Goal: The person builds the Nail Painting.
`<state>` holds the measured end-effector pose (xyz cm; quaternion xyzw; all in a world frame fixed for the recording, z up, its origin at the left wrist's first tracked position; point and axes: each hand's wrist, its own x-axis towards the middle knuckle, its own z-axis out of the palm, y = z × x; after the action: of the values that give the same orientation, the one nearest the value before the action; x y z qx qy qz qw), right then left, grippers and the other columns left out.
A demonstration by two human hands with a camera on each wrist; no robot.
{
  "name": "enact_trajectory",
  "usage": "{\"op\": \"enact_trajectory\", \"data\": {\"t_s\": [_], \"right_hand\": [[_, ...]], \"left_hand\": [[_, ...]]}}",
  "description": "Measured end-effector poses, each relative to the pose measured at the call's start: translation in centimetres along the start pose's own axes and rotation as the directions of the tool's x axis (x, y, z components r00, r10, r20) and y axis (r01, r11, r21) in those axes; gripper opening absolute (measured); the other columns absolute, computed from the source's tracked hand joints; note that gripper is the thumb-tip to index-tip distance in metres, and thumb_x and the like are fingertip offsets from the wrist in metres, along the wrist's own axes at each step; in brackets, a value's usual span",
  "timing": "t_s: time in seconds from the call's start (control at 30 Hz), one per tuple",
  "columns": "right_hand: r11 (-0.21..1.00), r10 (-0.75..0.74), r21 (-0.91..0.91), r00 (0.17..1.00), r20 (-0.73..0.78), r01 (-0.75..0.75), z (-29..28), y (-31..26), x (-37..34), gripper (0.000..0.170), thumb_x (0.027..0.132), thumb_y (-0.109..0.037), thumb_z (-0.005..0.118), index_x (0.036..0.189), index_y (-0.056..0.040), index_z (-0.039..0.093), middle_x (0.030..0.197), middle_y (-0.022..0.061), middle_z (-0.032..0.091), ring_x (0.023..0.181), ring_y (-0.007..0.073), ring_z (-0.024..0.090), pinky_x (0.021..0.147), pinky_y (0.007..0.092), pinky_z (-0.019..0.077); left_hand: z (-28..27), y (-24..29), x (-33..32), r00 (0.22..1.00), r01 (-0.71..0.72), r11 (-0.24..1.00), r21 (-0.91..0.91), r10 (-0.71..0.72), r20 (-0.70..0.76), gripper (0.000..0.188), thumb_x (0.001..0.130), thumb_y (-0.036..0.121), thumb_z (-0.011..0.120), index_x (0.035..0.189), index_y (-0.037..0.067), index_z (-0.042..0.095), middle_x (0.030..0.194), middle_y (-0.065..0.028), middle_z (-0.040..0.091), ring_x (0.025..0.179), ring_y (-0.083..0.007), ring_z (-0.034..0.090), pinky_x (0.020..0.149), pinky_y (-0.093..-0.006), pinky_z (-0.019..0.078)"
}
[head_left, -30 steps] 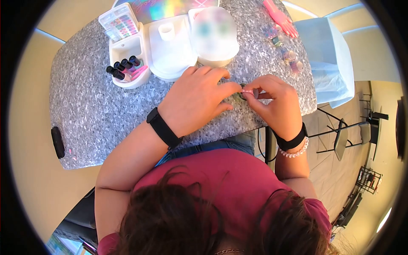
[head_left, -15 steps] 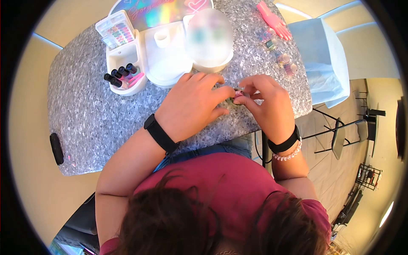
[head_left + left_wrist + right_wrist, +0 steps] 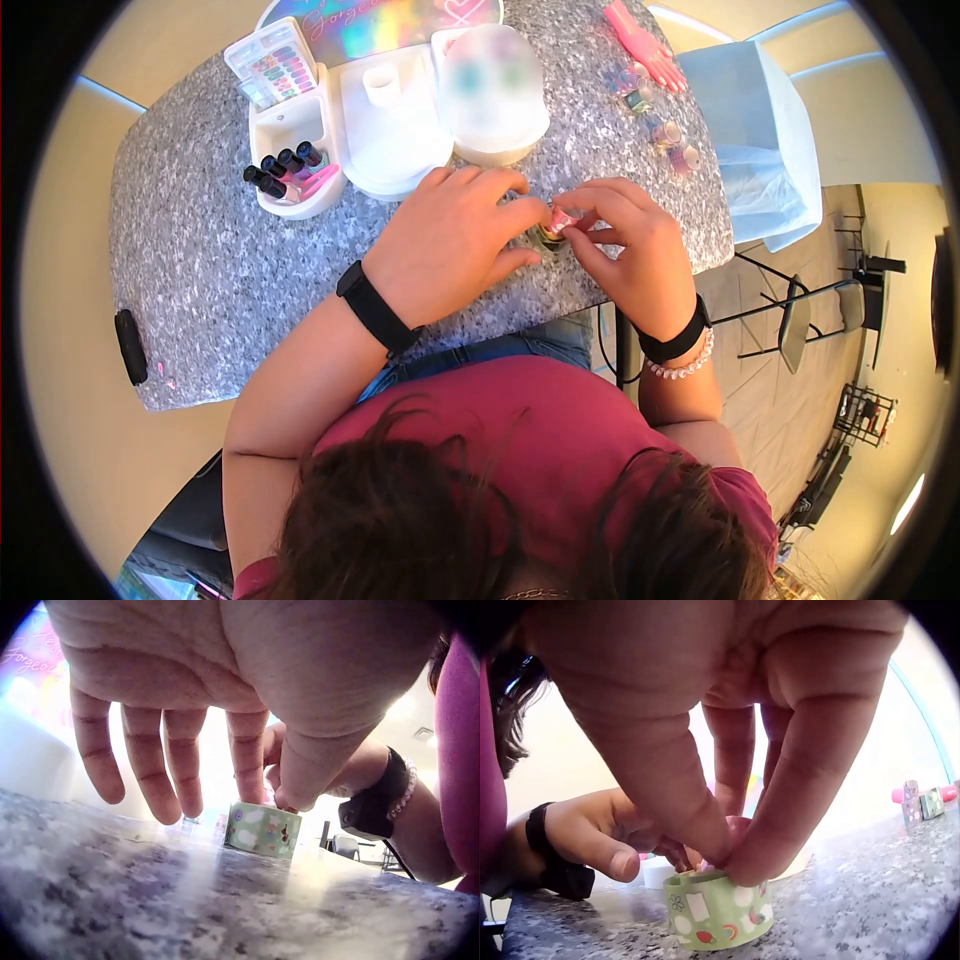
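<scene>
A small pink patterned roll (image 3: pixel 563 218) was pinched between the thumb and fingers of the right grip (image 3: pixel 642 245), and it was held at the upper rim of a green printed ring (image 3: pixel 718 911); whether the two were in contact could not be told. The ring was set flat on the speckled grey surface (image 3: pixel 210 270), fairly near its front edge, between the two hands. The left grip (image 3: pixel 455 230) was held at the ring's left side with its fingers loosely bent and unclenched, and its index fingertip was placed close to the rim, though it could not be told whether the ring was touched. A black band (image 3: pixel 375 308) was worn on the left wrist, and another, with a beaded bracelet (image 3: pixel 682 369) beside it, on the right. Beyond the left grip, dark-capped bottles (image 3: pixel 265 183) were held in a white caddy (image 3: pixel 292 125), at whose far end a chart of coloured nails (image 3: pixel 280 70) was propped. Beside it were placed a flat white stand (image 3: pixel 395 150), by which a short white cylinder (image 3: pixel 381 87) was carried, and a rounded white container (image 3: pixel 500 150), its top blurred. Farther right, a pink model hand (image 3: pixel 647 47) and several small rolls (image 3: pixel 684 158) were laid out on the surface
</scene>
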<state>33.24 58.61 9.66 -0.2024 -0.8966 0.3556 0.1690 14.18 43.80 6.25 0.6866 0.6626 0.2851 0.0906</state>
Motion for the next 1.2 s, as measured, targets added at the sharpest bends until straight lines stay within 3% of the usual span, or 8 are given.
{"op": "enact_trajectory", "data": {"t_s": [0.47, 1.0, 1.2], "right_hand": [[0.999, 0.036, 0.005, 0.999, -0.015, -0.036, 0.6, 0.4, 0.0, 0.025, 0.095, 0.006, 0.077, 0.118, -0.0030, 0.074, 0.112, 0.0129, 0.069, 0.093, 0.0251, 0.079, 0.075, 0.0345, 0.0710], [0.997, 0.069, 0.019, 0.996, -0.060, -0.068, 1.1, 0.6, -0.3, 0.027, 0.095, 0.005, 0.077, 0.121, -0.0025, 0.075, 0.115, 0.0137, 0.069, 0.092, 0.0258, 0.078, 0.075, 0.0350, 0.0711], [1.000, 0.001, -0.016, 1.000, -0.003, -0.001, 0.5, 0.8, -0.2, 0.021, 0.095, 0.002, 0.080, 0.115, -0.0032, 0.079, 0.112, 0.0130, 0.071, 0.094, 0.0287, 0.078, 0.079, 0.0368, 0.0670]], "left_hand": [[-0.1, -0.1, 0.0, 1.000, -0.019, 1.000, -0.022, 0.020, 0.015, 0.035, 0.095, 0.031, 0.084, 0.126, 0.019, 0.076, 0.131, -0.0046, 0.070, 0.120, -0.0301, 0.068, 0.103, -0.0454, 0.0506], [0.1, -0.1, 0.0, 1.000, -0.013, 1.000, -0.021, 0.013, 0.022, 0.035, 0.096, 0.032, 0.083, 0.127, 0.019, 0.075, 0.130, -0.0049, 0.070, 0.119, -0.0304, 0.068, 0.102, -0.0456, 0.0505], [0.0, -0.1, -0.1, 1.000, -0.005, 1.000, -0.010, 0.005, 0.025, 0.033, 0.096, 0.033, 0.084, 0.125, 0.019, 0.076, 0.132, -0.0037, 0.070, 0.118, -0.0306, 0.068, 0.102, -0.0454, 0.0508]]}}
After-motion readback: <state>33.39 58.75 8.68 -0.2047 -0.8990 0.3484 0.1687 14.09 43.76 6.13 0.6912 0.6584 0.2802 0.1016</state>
